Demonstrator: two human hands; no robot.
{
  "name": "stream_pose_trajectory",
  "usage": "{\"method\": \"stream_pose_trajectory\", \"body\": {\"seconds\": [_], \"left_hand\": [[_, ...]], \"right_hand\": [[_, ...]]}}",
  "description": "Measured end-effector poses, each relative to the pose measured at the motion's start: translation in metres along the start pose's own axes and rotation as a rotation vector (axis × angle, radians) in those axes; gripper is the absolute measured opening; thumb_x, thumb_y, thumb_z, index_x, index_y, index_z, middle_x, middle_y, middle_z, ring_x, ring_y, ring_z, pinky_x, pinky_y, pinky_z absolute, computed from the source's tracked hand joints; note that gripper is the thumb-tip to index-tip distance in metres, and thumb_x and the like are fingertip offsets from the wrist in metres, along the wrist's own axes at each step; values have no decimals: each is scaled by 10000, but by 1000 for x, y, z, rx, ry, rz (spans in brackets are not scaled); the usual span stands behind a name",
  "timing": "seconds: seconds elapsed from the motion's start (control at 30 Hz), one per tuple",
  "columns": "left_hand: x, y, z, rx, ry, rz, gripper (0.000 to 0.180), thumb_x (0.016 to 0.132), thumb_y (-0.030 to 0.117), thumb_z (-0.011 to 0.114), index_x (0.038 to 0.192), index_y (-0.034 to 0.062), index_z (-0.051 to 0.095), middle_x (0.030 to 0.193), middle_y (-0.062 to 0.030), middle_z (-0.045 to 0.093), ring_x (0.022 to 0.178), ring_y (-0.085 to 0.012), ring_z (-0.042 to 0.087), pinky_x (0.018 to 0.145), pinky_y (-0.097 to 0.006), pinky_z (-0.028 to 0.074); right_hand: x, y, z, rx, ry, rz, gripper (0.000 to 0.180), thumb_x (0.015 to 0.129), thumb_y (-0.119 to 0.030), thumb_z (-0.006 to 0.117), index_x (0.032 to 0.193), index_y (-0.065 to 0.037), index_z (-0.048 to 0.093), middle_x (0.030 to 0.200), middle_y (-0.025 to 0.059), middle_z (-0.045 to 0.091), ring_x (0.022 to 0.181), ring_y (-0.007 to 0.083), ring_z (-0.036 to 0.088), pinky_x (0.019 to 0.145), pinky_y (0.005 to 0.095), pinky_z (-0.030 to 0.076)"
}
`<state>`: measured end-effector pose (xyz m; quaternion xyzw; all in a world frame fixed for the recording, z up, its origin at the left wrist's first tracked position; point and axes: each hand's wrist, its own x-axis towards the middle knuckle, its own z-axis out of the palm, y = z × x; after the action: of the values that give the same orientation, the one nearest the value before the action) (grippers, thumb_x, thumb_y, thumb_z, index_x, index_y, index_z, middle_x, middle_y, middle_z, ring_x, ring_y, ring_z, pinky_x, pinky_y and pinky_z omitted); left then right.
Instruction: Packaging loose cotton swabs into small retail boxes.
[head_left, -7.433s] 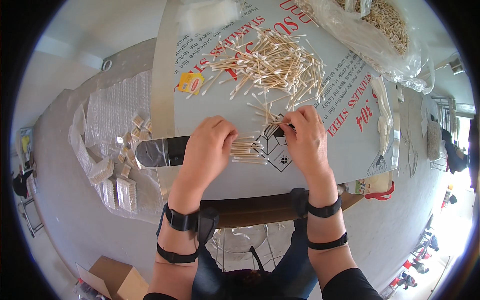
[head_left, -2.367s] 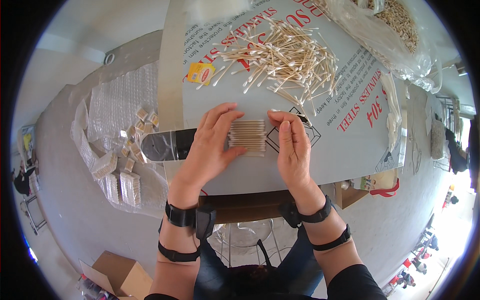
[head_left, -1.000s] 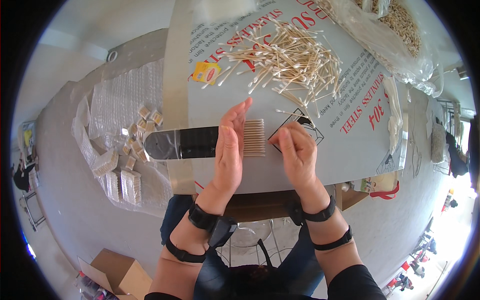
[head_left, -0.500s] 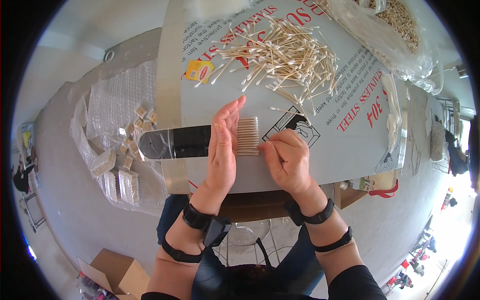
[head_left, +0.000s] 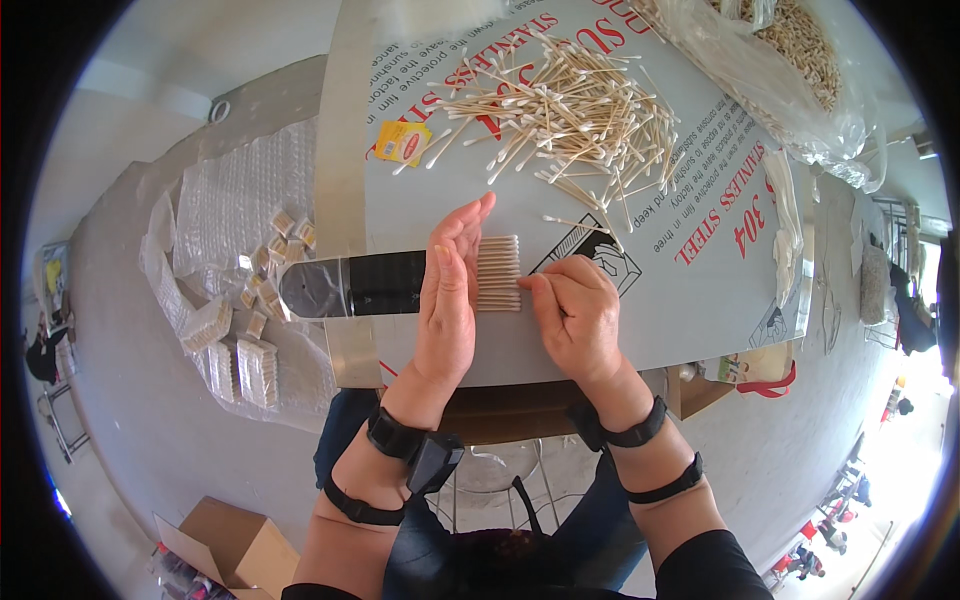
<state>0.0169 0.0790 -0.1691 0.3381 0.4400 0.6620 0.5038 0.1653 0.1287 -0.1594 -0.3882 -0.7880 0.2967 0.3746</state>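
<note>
The row of swabs point(head_left: 499, 273) lay on the table point(head_left: 480, 355) between the hands, sticks side by side and running left to right. Its left ends were hidden by the left hand point(head_left: 452, 295), as was the right end of the dark strip point(head_left: 388, 283); the strip's rounded left end reached past the table's left edge. The curled right fingers hid their own undersides.

Both forearms came in from the near edge, wearing black straps point(head_left: 635, 428). The left hand stood on its edge, flat and straight, fingers together and pointing far, palm turned right against the row. The right hand point(head_left: 525, 284) was bent in a loose fist, index finger and thumb drawn together just beside the row's right ends; contact was hard to tell, as was anything inside the fist.

Farther off lay the loose pile point(head_left: 575, 110), with a yellow packet point(head_left: 402, 142) to its left. At far right, a clear bag point(head_left: 690, 55) was cut off by the rim. Bundles point(head_left: 258, 372) sat on bubble wrap point(head_left: 235, 215) at left.
</note>
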Motion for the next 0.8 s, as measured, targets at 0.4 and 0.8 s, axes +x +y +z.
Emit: {"method": "stream_pose_trajectory", "body": {"seconds": [0.4,0.8], "left_hand": [[1,3,1,18,2,-18,630,1109,505,223,1528,42,313,1612,-212,322,1518,-273,277,1228,-378,229],[1,1,1,26,6,-7,621,1114,490,223,1520,31,327,1601,-198,344,1509,-272,294,1235,-382,222]], "right_hand": [[2,-1,2,-13,6,26,105,836,-10,728,747,3,675,748,107,626,635,300,596,567,382,487],[4,-5,3,-18,11,107,44,872,-22,701,842,-13,731,742,103,614,645,302,598,591,392,494]]}}
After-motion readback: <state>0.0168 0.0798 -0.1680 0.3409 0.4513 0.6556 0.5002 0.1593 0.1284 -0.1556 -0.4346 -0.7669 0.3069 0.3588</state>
